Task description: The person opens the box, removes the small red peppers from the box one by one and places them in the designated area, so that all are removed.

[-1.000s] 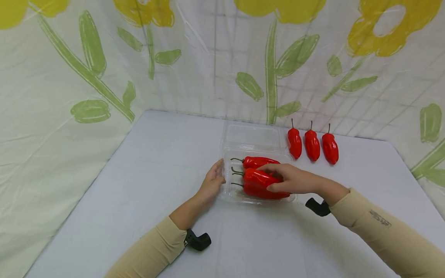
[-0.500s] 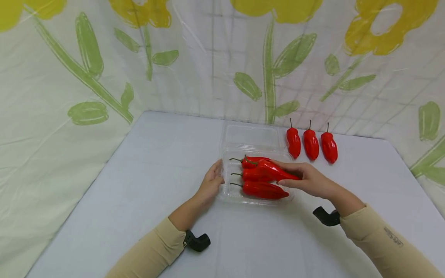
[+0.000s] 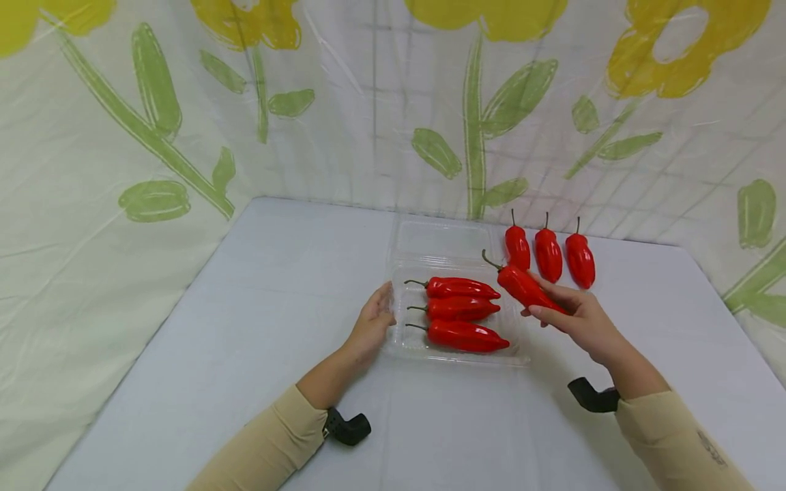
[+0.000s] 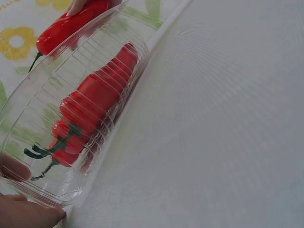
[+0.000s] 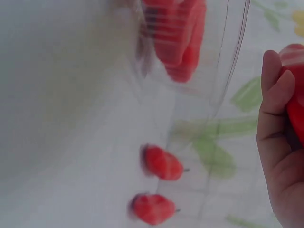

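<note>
Clear of the box's right side, my right hand (image 3: 580,320) pinches a red chili pepper (image 3: 523,285) near its tip, its green stem pointing up and left. In the right wrist view, the curled fingers wrap that pepper at the right edge. Three more red peppers (image 3: 462,309) lie side by side in the clear plastic clamshell box (image 3: 460,359), stems to the left. My left hand (image 3: 368,327) grips the box's left end; in the left wrist view, the thumb (image 4: 35,213) is at the rim and a finger shows through the plastic.
The box's open lid (image 3: 445,237) lies flat behind it. Three red peppers (image 3: 548,256) stand in a row at the back right, stems toward the flower-printed curtain (image 3: 344,136). A white cloth (image 3: 295,259) covers the table.
My right hand has lifted one pepper out from among those in the box and carried it right, past the box's edge. The left hand has stayed at the box's left end.
</note>
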### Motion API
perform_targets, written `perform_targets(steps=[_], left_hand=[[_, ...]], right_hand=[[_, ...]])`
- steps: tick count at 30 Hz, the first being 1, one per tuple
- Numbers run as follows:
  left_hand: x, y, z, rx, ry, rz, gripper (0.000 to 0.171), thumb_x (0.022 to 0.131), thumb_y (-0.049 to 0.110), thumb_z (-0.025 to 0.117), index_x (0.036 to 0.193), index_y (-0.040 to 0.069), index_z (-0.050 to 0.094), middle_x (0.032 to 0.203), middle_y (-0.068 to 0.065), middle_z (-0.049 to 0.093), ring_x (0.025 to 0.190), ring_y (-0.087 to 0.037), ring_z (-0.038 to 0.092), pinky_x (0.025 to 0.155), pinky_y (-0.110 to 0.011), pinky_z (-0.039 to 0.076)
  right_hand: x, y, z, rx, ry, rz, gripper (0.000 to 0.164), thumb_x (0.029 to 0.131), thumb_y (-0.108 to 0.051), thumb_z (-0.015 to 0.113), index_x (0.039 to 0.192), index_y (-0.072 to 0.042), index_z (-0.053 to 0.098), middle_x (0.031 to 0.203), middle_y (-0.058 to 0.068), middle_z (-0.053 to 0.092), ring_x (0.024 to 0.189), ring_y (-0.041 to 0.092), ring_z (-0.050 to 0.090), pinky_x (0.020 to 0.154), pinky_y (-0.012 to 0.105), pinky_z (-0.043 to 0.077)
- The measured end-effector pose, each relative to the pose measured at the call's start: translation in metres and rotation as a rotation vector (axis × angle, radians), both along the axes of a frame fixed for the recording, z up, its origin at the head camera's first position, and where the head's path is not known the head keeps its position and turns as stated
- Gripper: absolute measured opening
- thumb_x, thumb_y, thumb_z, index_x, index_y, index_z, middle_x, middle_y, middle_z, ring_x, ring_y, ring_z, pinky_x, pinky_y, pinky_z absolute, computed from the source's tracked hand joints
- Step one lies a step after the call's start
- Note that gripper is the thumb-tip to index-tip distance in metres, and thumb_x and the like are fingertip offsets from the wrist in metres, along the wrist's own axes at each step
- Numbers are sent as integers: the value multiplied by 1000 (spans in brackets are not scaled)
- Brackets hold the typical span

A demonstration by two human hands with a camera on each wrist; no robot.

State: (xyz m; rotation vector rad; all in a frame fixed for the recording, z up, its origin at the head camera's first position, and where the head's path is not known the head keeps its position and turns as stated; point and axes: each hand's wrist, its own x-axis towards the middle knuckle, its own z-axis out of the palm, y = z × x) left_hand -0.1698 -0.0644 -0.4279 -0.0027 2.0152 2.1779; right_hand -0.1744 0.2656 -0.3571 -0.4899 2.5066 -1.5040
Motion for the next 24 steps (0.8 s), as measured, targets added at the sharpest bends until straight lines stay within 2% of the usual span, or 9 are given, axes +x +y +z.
perform_targets(steps=[6,12,15,19,21,24], left_hand=[[-1,0,-2,-4,-7,-4,73,76,-12,32,147,-1,17,155,-19,16,145,-31,10,117,-45,9],[-1,0,-3,-2,1,-4,73,76,-12,32,146,-1,17,155,-19,16,145,-31,10,117,-45,9],[0,1,-2,5,1,-3,73,76,-12,33,147,-1,18,155,-19,16,144,-32,10,117,-45,9],[0,0,-1,5,-1,-2,73,76,-12,33,147,-1,18,155,-19,16,144,-32,11,117,-46,10],[0,0,-1,2,0,0,72,76,-12,33,146,-1,18,155,-20,16,144,-32,11,117,-45,10],[-1,0,-2,2,4,1,73,76,-12,33,146,-2,18,154,-20,16,144,-32,11,117,-45,10]], right_hand=[[2,19,-7,-12,-48,-198,54,92,-24,54,143,-19,37,91,-25,65,81,2,59,69,19,53],[3,39,-15,-115,-99,-367,55,90,-31,56,141,-18,41,88,-26,67,83,-2,59,69,13,51],[2,50,-21,-198,-140,-467,57,87,-34,59,140,-20,42,97,-25,62,83,-2,59,69,12,51],[-3,67,-31,-359,-195,-566,62,84,-37,62,140,-24,41,127,-2,47,90,-1,56,70,13,52],[-6,75,-38,-447,-215,-612,61,83,-35,64,139,-25,43,134,1,42,91,-1,58,70,14,53],[-11,85,-46,-479,-239,-657,60,82,-36,65,138,-28,45,134,-3,43,92,-1,58,70,15,54]])
